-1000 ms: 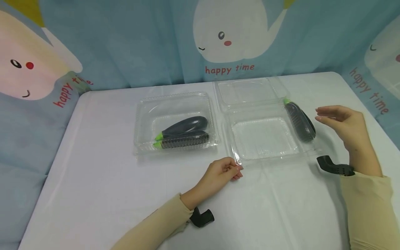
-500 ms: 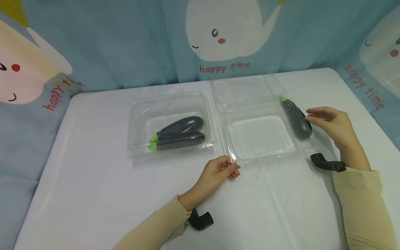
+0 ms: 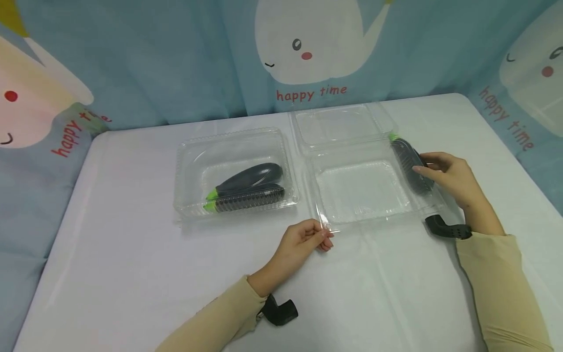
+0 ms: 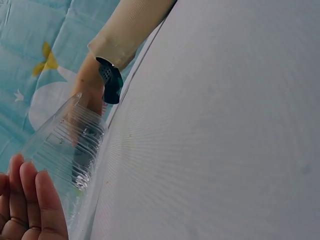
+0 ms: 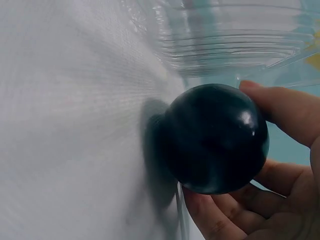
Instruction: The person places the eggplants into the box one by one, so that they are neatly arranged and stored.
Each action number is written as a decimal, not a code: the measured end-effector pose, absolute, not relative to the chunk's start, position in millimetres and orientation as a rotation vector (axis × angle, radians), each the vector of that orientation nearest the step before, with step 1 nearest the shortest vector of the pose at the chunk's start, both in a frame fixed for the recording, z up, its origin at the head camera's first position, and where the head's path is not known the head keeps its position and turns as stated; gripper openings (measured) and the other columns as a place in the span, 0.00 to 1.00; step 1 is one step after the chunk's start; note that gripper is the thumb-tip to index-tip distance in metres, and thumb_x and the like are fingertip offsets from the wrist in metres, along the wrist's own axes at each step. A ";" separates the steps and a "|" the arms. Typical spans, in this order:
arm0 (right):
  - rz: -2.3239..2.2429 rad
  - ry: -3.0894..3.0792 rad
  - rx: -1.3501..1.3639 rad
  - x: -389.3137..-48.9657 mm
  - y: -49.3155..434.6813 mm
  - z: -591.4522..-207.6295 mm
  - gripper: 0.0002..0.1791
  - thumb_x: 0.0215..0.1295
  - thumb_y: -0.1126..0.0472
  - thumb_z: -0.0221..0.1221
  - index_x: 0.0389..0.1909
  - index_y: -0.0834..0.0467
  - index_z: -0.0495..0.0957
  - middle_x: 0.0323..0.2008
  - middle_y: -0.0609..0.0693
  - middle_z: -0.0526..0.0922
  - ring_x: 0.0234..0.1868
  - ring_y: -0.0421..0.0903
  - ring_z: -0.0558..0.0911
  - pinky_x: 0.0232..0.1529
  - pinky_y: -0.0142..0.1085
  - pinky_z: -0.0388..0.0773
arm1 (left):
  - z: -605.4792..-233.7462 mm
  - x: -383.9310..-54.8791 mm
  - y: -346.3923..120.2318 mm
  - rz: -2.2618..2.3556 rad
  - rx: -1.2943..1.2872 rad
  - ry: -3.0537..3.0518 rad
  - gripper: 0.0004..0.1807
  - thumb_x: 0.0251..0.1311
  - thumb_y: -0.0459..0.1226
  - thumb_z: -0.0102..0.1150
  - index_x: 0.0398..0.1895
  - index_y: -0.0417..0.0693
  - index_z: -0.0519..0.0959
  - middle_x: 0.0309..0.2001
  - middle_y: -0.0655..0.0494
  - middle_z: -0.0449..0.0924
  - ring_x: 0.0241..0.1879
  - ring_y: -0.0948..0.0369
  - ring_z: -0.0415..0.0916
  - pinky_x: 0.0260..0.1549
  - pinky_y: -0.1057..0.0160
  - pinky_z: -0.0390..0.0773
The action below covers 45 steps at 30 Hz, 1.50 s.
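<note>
Step in hand: pick-up of the loose dark purple toy eggplant with green stem [image 3: 410, 165], which lies on the white table [image 3: 132, 274] against the right outer wall of the open clear plastic clamshell box [image 3: 365, 193]. The right hand [image 3: 448, 178] wraps fingers and thumb around the eggplant's rounded end [image 5: 215, 139]. The left hand [image 3: 303, 242], fingers curled, pinches the box's near left corner. A second, closed clear plastic box [image 3: 235, 171] holds two eggplants. Next move, as judged: lift the eggplant over the rim into the empty tray while the left hand steadies the box
</note>
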State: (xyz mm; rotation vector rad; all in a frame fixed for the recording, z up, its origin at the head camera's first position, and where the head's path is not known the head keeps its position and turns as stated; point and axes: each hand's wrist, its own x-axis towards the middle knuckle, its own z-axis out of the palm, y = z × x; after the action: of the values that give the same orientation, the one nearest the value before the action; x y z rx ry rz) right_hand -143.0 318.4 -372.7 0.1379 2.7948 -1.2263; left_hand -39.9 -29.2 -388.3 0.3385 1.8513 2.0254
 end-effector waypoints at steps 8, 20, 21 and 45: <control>-1.244 2.776 0.205 -144.3 317.5 -371.7 0.36 0.63 0.44 0.58 0.64 0.65 0.66 0.58 0.60 0.69 0.51 0.42 0.69 0.53 0.47 0.67 | -387.6 -39.8 -30.1 2.014 0.303 1.855 0.07 0.65 0.26 0.50 0.33 0.26 0.73 0.32 0.35 0.80 0.30 0.65 0.79 0.38 0.64 0.81; -1.254 2.756 0.213 -141.0 321.3 -376.3 0.36 0.61 0.44 0.60 0.63 0.64 0.68 0.50 0.44 0.72 0.45 0.30 0.67 0.47 0.34 0.67 | -387.1 -34.3 -33.2 2.014 0.270 1.839 0.08 0.66 0.28 0.51 0.33 0.27 0.74 0.32 0.37 0.81 0.31 0.65 0.79 0.38 0.64 0.80; -1.247 2.754 0.225 -140.9 320.8 -375.9 0.37 0.61 0.44 0.61 0.63 0.65 0.68 0.50 0.44 0.72 0.45 0.29 0.68 0.46 0.32 0.67 | -387.5 -34.0 -33.1 2.017 0.271 1.838 0.08 0.66 0.28 0.51 0.33 0.27 0.74 0.32 0.37 0.81 0.31 0.65 0.79 0.38 0.64 0.81; -1.843 2.557 0.422 -140.2 342.4 -366.7 0.13 0.58 0.60 0.66 0.43 0.43 0.82 0.37 0.30 0.78 0.45 0.33 0.72 0.40 0.18 0.71 | -390.2 -39.9 -30.6 2.030 0.287 1.824 0.07 0.65 0.26 0.50 0.35 0.26 0.74 0.34 0.31 0.79 0.31 0.65 0.78 0.39 0.63 0.80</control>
State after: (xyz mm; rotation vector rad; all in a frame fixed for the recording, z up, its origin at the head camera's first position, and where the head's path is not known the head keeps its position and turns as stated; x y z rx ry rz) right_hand -140.2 342.4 -366.7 0.4221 2.5570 -1.8432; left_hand -39.9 -30.6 -390.2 0.2868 1.8239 2.0296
